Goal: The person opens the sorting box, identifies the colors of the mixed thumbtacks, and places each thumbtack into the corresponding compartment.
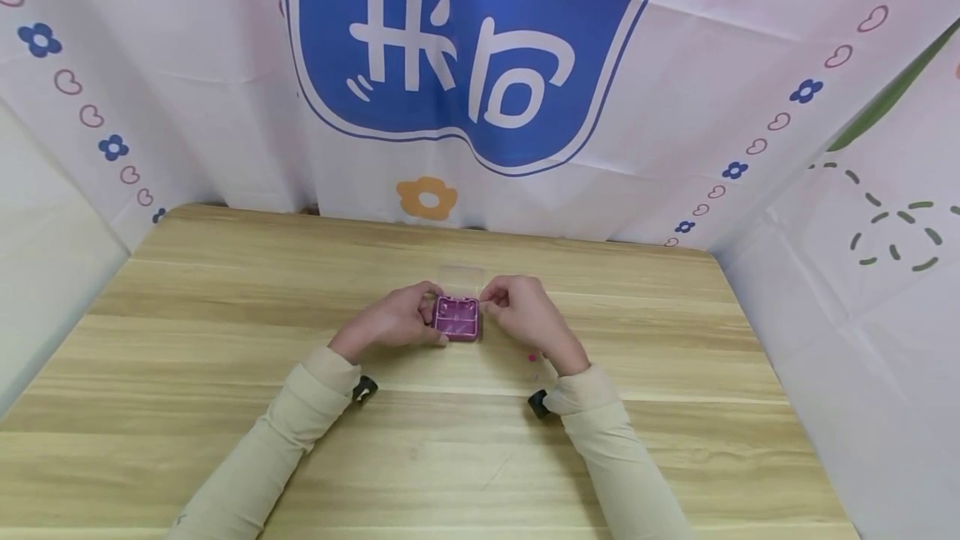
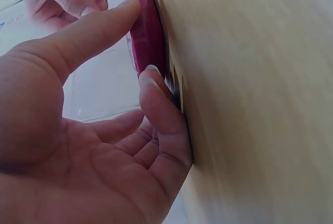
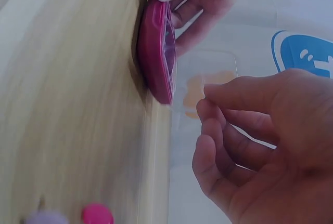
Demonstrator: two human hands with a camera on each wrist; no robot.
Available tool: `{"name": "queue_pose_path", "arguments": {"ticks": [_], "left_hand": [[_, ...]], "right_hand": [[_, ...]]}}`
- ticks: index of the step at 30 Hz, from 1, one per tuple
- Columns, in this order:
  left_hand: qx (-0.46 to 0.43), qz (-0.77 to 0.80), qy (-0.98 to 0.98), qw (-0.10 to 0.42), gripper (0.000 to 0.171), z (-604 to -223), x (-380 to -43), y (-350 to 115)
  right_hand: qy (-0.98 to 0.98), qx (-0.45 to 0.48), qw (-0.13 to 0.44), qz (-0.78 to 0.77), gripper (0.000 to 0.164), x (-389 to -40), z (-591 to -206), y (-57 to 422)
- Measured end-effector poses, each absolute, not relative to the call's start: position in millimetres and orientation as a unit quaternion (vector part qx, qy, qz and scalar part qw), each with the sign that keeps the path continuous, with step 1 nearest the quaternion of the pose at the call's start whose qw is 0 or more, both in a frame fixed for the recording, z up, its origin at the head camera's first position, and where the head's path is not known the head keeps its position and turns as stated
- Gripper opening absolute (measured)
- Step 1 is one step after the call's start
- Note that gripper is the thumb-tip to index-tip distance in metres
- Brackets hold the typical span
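A small purple-pink box (image 1: 457,320) with inner compartments sits on the wooden table, its clear lid (image 1: 461,277) raised at the back. My left hand (image 1: 397,317) grips the box's left side; in the left wrist view the thumb lies along the purple-pink casing (image 2: 148,31) while a fingertip presses its near end. At the box's far right corner is my right hand (image 1: 523,311), its thumb and index fingertips together. From the right wrist, those fingertips (image 3: 210,92) overlap the transparent lid (image 3: 221,65), with nothing visible between them and the other fingers curled.
On the wooden table (image 1: 420,457), a small pink round piece (image 1: 532,357) lies near the right wrist. Beside it is a lavender piece (image 3: 47,218). A printed white cloth (image 1: 360,165) hangs behind the table's far edge and along its sides.
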State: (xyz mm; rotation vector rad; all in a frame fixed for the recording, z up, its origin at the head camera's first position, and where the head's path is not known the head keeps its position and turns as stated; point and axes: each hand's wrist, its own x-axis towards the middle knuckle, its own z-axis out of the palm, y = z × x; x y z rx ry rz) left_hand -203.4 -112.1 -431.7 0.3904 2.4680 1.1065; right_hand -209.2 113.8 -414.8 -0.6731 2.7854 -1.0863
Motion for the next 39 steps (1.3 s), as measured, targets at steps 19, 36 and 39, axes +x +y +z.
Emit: {"name": "queue_pose_path", "arguments": {"ticks": [19, 36, 39], "left_hand": [[0.137, 0.393, 0.885, 0.208, 0.077, -431, -201, -111], [0.138, 0.384, 0.890, 0.204, 0.070, -427, -202, -112], [0.139, 0.388, 0.887, 0.206, 0.069, -427, -202, -113]], "right_hand": [[0.907, -0.251, 0.057, -0.334, 0.009, -210, -420, 74], [0.910, -0.282, 0.010, -0.302, 0.010, -211, -422, 62], [0.914, -0.282, 0.003, -0.291, 0.010, -211, -423, 60]]}}
